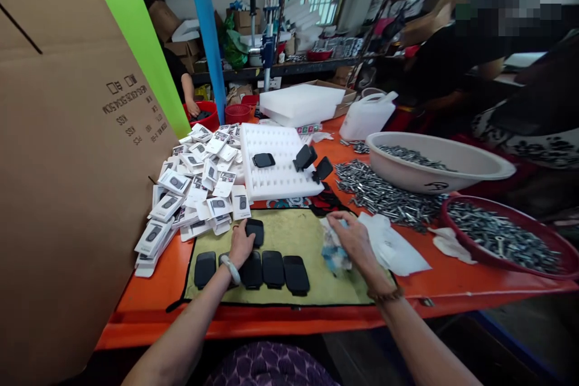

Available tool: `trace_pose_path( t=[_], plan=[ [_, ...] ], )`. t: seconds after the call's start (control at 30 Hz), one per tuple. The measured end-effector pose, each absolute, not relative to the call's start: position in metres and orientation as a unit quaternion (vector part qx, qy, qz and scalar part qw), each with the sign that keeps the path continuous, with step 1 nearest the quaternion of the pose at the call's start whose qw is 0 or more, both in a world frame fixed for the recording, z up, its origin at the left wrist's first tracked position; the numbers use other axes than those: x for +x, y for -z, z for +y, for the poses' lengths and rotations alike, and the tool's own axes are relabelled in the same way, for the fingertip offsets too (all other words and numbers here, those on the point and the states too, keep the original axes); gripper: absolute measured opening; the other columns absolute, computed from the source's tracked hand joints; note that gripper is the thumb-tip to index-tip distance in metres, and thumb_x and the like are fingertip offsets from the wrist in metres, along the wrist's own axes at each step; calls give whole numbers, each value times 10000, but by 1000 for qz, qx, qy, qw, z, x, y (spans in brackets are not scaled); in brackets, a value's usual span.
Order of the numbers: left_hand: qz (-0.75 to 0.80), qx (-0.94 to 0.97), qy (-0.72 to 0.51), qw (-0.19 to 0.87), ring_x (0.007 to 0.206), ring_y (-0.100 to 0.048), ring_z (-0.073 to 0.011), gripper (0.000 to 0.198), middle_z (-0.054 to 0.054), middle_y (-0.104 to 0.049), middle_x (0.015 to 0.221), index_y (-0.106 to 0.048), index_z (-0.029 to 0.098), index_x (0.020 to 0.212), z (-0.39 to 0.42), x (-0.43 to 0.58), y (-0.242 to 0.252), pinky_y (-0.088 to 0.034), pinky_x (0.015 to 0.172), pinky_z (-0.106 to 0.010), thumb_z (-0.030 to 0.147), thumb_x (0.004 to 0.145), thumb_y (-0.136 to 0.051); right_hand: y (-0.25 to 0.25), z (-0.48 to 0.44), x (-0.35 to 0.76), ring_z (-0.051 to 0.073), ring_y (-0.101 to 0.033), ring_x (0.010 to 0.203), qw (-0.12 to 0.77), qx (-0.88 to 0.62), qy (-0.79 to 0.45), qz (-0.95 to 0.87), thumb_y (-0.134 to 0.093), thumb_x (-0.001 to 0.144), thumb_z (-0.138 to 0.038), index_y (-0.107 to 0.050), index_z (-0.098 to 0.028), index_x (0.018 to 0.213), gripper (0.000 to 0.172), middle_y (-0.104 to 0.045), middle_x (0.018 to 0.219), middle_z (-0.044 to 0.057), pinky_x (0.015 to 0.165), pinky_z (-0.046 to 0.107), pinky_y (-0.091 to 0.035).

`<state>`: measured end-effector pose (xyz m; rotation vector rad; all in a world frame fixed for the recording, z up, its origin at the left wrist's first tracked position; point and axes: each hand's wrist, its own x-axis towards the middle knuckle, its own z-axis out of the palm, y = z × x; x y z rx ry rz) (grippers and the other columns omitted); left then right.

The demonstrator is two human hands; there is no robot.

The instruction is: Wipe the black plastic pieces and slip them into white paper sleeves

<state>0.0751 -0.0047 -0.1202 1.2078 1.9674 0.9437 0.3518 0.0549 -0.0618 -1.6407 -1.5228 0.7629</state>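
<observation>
On a yellowish mat [312, 286] at the table's front lie several black flat cases [274, 269] in a row. My left hand [239, 245] rests over one more black case [256, 231] behind the row, fingers curled on it. My right hand [355, 237] is at the mat's right edge, fingers closed on a crumpled blue-and-white cloth [335, 253]. Behind the mat stands a white foam tray [278, 163] with three black cases on or against it.
A heap of white packaged cards [194, 193] lies left of the tray; a big cardboard sheet [67, 163] walls the left. Loose metal pins [384, 193], a cream basin [434, 163] and a red basin [506, 235] of pins fill the right. Another person sits far right.
</observation>
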Motion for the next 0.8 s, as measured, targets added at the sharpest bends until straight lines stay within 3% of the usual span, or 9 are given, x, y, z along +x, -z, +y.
trace_pose_path(
  t=[0.17, 0.27, 0.37, 0.43, 0.5, 0.8],
  plan=[
    [780, 557, -240, 154, 1226, -476, -328, 532, -206, -522, 1292, -516, 95, 1311, -12, 96, 107, -359, 1031, -453, 213, 798, -591, 40, 146, 363, 261, -604, 898, 366, -699, -122, -602, -546, 735, -395, -667, -163, 922, 321, -701, 988, 124, 839, 369, -430],
    [729, 640, -228, 84, 1313, -404, -304, 512, -167, -468, 1400, -469, 135, 1357, 12, 107, 87, -323, 1069, -450, 208, 853, -518, 33, 182, 351, 261, -606, 938, 298, -711, -99, -629, -515, 799, -407, -678, -153, 991, 357, -696, 1046, 140, 814, 341, -422],
    [680, 708, -189, 35, 1426, -217, -330, 538, -108, -365, 1513, -424, 193, 1405, 57, 110, 67, -195, 1131, -517, 231, 874, -503, 30, 197, 338, 255, -620, 876, 253, -711, -97, -649, -467, 854, -388, -699, -154, 895, 333, -708, 951, 149, 736, 320, -408],
    [651, 744, -147, 34, 1453, -116, -352, 532, -93, -320, 1542, -434, 201, 1405, 88, 109, 59, -105, 1146, -556, 230, 878, -500, 28, 199, 334, 252, -621, 832, 252, -708, -89, -653, -450, 870, -358, -696, -149, 833, 325, -705, 893, 158, 704, 320, -391],
    [628, 770, -104, 55, 1453, -103, -371, 532, -109, -313, 1544, -444, 192, 1403, 113, 109, 56, -70, 1146, -570, 214, 874, -504, 25, 198, 334, 251, -616, 816, 255, -706, -75, -657, -439, 884, -347, -686, -147, 835, 322, -698, 877, 164, 691, 322, -377],
    [626, 768, -88, 102, 1424, -166, -419, 583, -161, -321, 1529, -423, 214, 1421, 136, 122, 60, -145, 1100, -595, 141, 846, -486, 32, 164, 336, 206, -566, 735, 275, -636, 79, -717, -378, 926, -304, -619, -130, 802, 322, -658, 837, 145, 636, 290, -323]
  ],
)
